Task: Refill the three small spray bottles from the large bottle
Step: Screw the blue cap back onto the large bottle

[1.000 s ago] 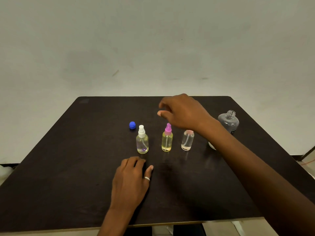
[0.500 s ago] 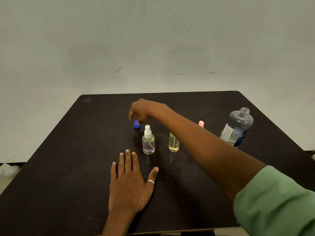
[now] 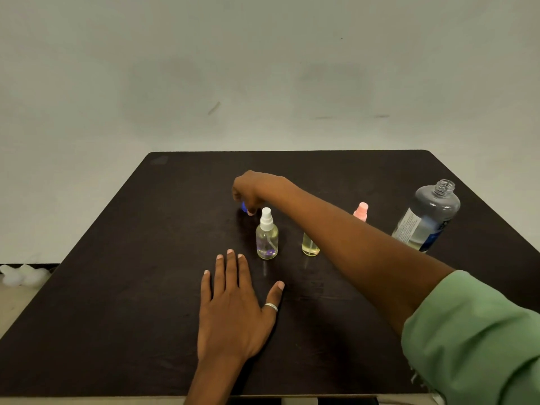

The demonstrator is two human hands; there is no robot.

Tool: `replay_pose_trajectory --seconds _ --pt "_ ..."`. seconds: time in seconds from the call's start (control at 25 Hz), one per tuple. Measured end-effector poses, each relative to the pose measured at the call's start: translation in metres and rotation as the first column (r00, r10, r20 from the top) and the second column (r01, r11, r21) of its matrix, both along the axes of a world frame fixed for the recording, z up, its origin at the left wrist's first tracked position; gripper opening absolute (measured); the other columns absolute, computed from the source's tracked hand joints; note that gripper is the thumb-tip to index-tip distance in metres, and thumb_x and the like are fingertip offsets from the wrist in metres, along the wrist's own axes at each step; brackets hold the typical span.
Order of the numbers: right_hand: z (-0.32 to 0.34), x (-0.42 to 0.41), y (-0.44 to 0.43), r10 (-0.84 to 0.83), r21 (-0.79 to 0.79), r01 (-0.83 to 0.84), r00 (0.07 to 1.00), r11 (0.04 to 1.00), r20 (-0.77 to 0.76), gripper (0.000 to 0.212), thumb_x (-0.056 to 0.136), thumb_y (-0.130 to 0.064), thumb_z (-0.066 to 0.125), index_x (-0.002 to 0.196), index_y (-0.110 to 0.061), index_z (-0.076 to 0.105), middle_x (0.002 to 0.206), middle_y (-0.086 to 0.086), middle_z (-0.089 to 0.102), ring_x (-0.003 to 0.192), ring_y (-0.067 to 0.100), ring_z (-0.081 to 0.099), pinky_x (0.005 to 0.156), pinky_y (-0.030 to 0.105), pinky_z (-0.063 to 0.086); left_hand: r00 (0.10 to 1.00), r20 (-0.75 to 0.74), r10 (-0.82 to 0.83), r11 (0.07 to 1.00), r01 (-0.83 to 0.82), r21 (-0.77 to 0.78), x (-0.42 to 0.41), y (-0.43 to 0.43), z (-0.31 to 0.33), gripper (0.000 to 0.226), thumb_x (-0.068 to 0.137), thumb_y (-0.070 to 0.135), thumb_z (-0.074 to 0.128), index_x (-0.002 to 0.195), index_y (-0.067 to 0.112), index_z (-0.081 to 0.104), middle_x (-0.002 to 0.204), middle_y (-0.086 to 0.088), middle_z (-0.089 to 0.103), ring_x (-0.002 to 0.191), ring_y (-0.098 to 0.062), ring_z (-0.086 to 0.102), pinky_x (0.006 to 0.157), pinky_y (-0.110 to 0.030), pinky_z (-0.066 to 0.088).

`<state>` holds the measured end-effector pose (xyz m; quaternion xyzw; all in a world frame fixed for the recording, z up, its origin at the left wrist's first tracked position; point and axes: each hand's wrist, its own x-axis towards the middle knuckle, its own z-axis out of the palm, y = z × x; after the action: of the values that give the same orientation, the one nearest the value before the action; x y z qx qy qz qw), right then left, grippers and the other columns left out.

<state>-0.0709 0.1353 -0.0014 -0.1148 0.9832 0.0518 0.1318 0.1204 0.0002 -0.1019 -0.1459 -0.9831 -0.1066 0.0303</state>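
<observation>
Three small spray bottles stand in a row on the dark table (image 3: 117, 287): one with a white top (image 3: 266, 235), one with yellowish liquid (image 3: 310, 246) half hidden behind my right forearm, and one with a pink top (image 3: 361, 211) showing only its head. The large clear bottle (image 3: 428, 216) stands uncapped at the right. My right hand (image 3: 253, 190) reaches across behind the white-topped bottle, fingertips closed on the blue cap (image 3: 244, 206). My left hand (image 3: 233, 305) lies flat on the table in front of the bottles, fingers spread, holding nothing.
A plain light wall rises behind the table's far edge. White crumpled material (image 3: 22, 274) lies on the floor off the table's left side. The near table edge runs just below my left wrist.
My right hand swept left from above the bottles to the blue cap and closed its fingertips on it. My left hand flattened and spread on the table.
</observation>
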Motion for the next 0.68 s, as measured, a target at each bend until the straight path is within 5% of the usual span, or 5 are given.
replay_pose_trajectory --seconds 0.2,0.52,0.68 --pt "0.006 0.009 0.001 0.025 -0.082 -0.026 1.000 0.996 -0.017 0.021 0.084 -0.005 0.067 0.104 -0.008 0.072 0.106 0.006 0.070 0.098 0.023 0.066 0.084 0.031 0.053 1.000 0.007 0.006 1.000 -0.006 0.003 -0.004 0.000 0.002 0.096 0.086 0.081 -0.002 0.158 0.018 -0.001 0.167 -0.002 -0.008 0.153 -0.017 -0.014 0.124 -0.044 -0.003" --pt "0.085 0.089 0.027 -0.054 -0.344 -0.055 0.952 0.937 -0.301 0.023 0.081 -0.013 0.071 0.103 -0.017 0.073 0.096 -0.005 0.067 0.090 0.012 0.061 0.080 0.025 0.048 0.999 0.036 0.001 0.998 -0.003 0.056 -0.018 0.001 0.001 0.102 0.084 0.085 0.007 0.158 0.016 0.007 0.167 -0.003 -0.002 0.154 -0.018 -0.008 0.125 -0.045 0.000" --pt "0.139 0.160 0.068 -0.125 -0.367 -0.025 0.916 0.930 -0.380 0.023 0.083 -0.023 0.071 0.107 -0.024 0.071 0.103 -0.007 0.068 0.086 0.008 0.060 0.070 0.020 0.043 0.999 -0.044 0.009 0.955 0.005 0.296 -0.009 -0.003 0.010 0.102 0.084 0.081 0.038 0.156 0.010 0.020 0.166 -0.011 0.005 0.153 -0.026 0.006 0.123 -0.046 0.017"
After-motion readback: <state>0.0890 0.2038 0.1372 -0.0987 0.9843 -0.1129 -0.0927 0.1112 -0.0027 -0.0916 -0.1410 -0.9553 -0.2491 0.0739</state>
